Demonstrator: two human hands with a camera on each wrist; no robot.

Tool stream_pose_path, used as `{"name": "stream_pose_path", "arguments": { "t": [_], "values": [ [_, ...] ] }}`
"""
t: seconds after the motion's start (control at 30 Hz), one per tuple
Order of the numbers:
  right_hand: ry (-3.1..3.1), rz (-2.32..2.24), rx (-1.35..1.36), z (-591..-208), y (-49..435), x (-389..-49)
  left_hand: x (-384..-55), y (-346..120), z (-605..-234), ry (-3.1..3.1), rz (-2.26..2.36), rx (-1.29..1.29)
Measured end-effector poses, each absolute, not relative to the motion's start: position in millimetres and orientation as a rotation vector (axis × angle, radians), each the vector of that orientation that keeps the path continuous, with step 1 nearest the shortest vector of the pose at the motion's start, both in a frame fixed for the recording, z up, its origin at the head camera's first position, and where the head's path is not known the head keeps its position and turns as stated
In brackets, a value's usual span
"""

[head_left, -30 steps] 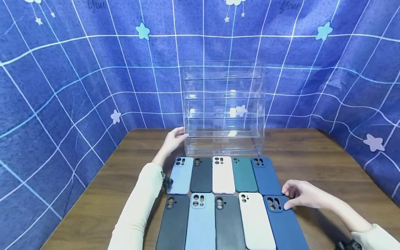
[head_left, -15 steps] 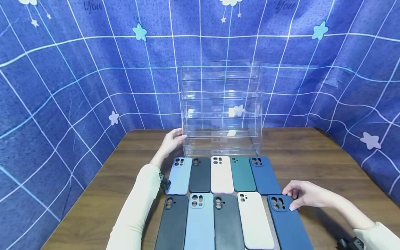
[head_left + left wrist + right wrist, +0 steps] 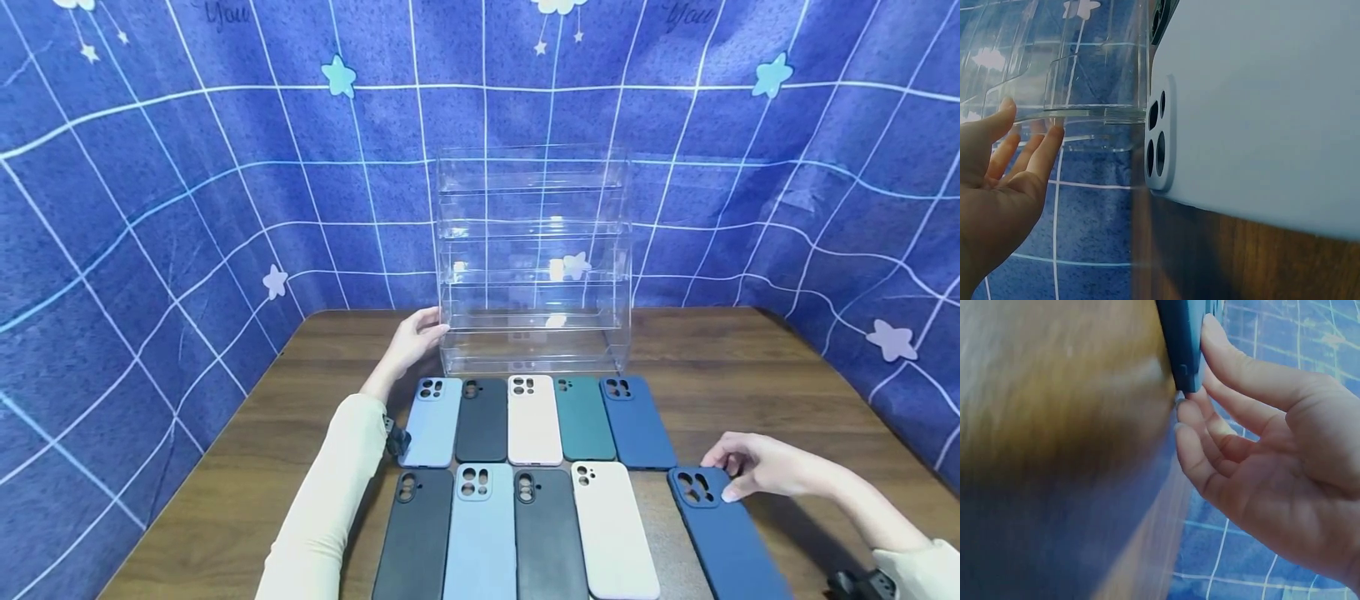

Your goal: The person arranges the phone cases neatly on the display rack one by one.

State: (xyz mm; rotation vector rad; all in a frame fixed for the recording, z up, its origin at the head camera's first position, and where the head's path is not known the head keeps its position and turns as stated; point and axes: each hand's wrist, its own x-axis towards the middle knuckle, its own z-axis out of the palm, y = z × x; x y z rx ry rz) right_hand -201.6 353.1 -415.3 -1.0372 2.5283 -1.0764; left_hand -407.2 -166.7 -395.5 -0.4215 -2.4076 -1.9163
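Note:
My right hand pinches the camera end of a dark blue phone case at the front right, thumb on its upper face in the right wrist view. Curled fingers sit under the edge there. At the back, my left hand holds the left side of a clear tiered display stand. From the left wrist, the thumb lies on one side of the clear panel and the other fingers on the opposite side. The stand's tiers hold nothing.
Between stand and front edge lie two rows of phone cases: light blue, black, pink, green and dark blue behind; black, light blue, black and white in front. A blue patterned curtain surrounds the wooden table.
My right hand has slid the front dark blue phone case to the right, opening a gap beside the white one. My left hand stays at the stand.

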Motion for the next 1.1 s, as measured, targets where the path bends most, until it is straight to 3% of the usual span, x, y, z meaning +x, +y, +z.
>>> {"name": "stream_pose_path", "arguments": {
  "t": [0.5, 1.1],
  "values": [
    [2.824, -0.991, -0.786, -418.0, 365.9, -201.4, -410.9, -164.3, -392.5, -2.421, -1.909, -0.443],
    [2.923, -0.917, -0.965, -427.7, 362.8, -203.7, -406.1, -167.6, -396.7, -2.433, -1.903, -0.434]
  ]
}}
